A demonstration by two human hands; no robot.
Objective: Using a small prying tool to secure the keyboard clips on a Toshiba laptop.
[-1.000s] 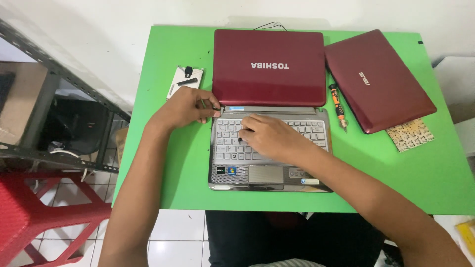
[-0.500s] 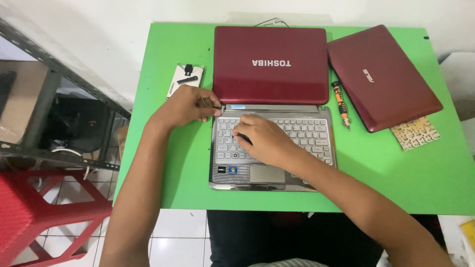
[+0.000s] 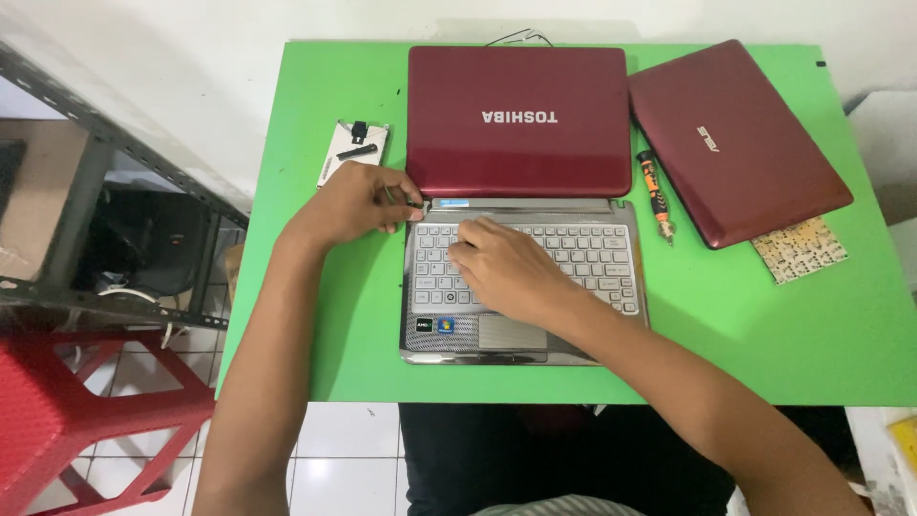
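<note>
A maroon laptop (image 3: 521,119) lies opened flat on the green table (image 3: 735,334), with its silver keyboard (image 3: 597,253) towards me. My left hand (image 3: 349,205) is at the keyboard's top left corner by the hinge, fingers pinched on a small thin tool whose tip touches that corner. My right hand (image 3: 506,268) lies flat on the left half of the keyboard, fingertips pressing on the upper left keys and holding nothing. The touchpad (image 3: 511,333) shows just below my right wrist.
A second maroon laptop (image 3: 735,139), closed, lies at the right. An orange and black screwdriver (image 3: 654,196) lies between the laptops. A beige key panel (image 3: 799,249) sits at the right, a silver drive (image 3: 351,153) at the left. A metal shelf (image 3: 86,182) and red stool (image 3: 76,411) stand left.
My right hand has slid slightly left across the keys. My left hand stays at the keyboard's top left corner.
</note>
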